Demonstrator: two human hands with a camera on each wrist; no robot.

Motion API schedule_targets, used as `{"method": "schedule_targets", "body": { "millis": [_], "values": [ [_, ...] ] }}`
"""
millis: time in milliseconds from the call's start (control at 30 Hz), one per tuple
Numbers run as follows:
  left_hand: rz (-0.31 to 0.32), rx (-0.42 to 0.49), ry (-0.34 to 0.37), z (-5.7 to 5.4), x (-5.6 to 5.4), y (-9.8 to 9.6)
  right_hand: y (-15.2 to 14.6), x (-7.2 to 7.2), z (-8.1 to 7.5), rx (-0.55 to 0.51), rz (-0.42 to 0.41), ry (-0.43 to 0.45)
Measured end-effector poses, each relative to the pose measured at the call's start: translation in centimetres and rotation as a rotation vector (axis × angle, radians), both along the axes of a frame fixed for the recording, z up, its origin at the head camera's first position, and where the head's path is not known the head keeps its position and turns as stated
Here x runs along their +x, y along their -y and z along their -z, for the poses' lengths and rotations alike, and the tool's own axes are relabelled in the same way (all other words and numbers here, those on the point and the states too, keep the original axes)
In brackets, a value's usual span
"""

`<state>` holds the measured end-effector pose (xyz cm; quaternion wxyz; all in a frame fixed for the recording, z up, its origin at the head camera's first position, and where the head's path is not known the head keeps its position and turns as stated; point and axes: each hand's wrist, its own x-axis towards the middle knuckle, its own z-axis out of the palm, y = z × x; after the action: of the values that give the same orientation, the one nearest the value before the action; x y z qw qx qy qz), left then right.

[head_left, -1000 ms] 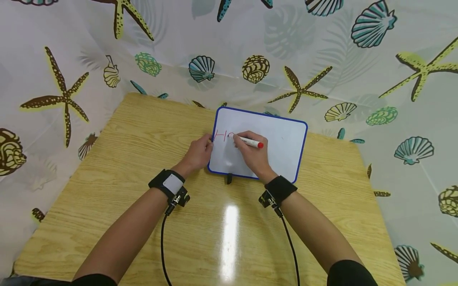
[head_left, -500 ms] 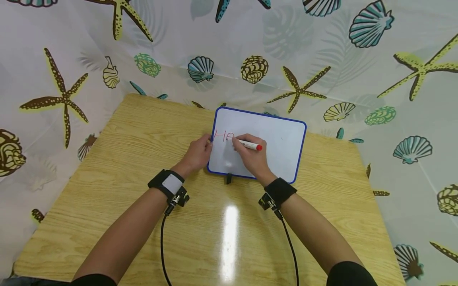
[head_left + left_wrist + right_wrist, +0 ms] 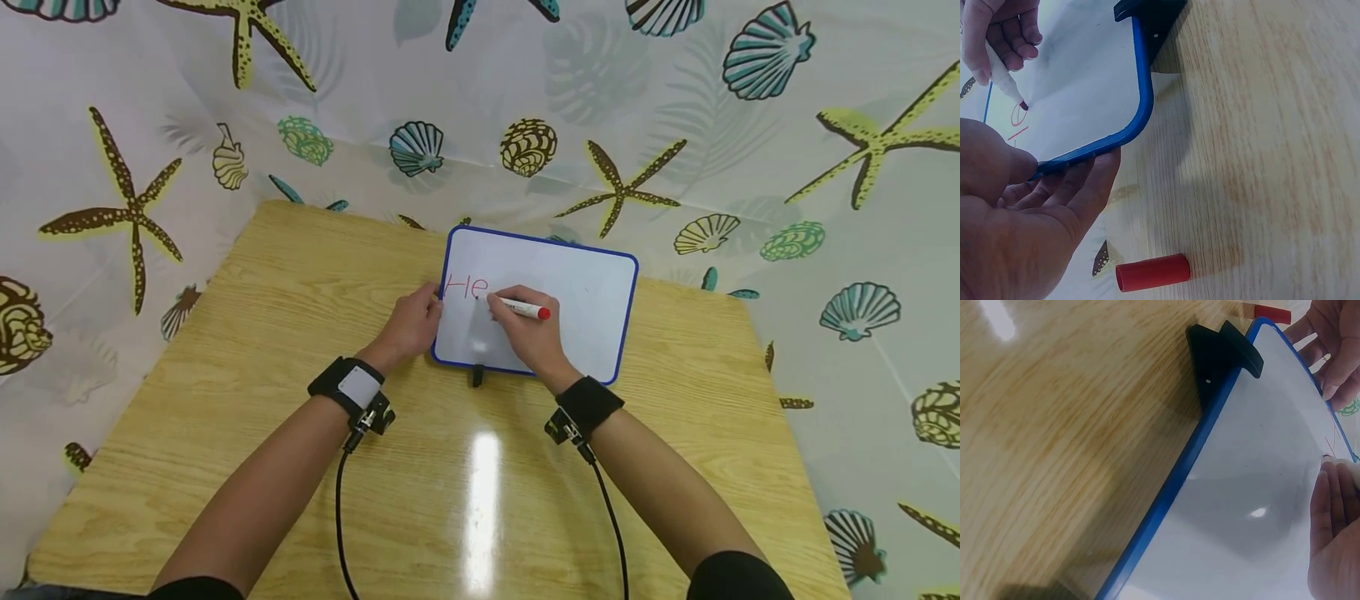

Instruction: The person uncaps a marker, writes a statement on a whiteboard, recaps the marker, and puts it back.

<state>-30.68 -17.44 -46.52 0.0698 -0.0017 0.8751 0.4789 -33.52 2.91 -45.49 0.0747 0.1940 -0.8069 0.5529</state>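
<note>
A whiteboard (image 3: 573, 312) with a blue frame leans tilted on a black stand (image 3: 1210, 359). My left hand (image 3: 414, 323) grips its left edge; in the left wrist view the thumb lies on the front and the fingers (image 3: 1094, 181) go behind the frame. Between thumb and fingers, my right hand (image 3: 538, 337) pinches a white marker (image 3: 1002, 78) with a red end. Its dark tip is right at the board's surface, beside red letters (image 3: 480, 287) reading "He". The right wrist view has the marker mostly hidden by the right hand (image 3: 1338, 544).
A red marker cap (image 3: 1152, 272) lies on the wooden table (image 3: 315, 275), near the board's left side. Behind the table hangs a white cloth (image 3: 465, 92) printed with shells and starfish. Cables (image 3: 341, 517) run from both wrist cameras toward the front.
The right hand and marker have moved slightly down, and the second letter has grown from a small arc into a full "e". The left hand keeps its grip on the board.
</note>
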Motion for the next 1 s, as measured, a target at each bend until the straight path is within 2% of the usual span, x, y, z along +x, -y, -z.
{"method": "schedule_targets", "body": {
  "millis": [267, 533, 1000],
  "values": [
    [0.001, 0.001, 0.01, 0.2, 0.1, -0.1, -0.5, 0.0, 0.2, 0.02, 0.012, -0.006],
    [-0.004, -0.007, -0.004, 0.3, 0.0, -0.1, -1.1, -0.4, 0.1, -0.005, 0.024, -0.034],
    [-0.001, -0.013, -0.019, 0.3, -0.1, 0.0, -1.1, -0.4, 0.1, -0.029, 0.028, -0.033]
  ]
}}
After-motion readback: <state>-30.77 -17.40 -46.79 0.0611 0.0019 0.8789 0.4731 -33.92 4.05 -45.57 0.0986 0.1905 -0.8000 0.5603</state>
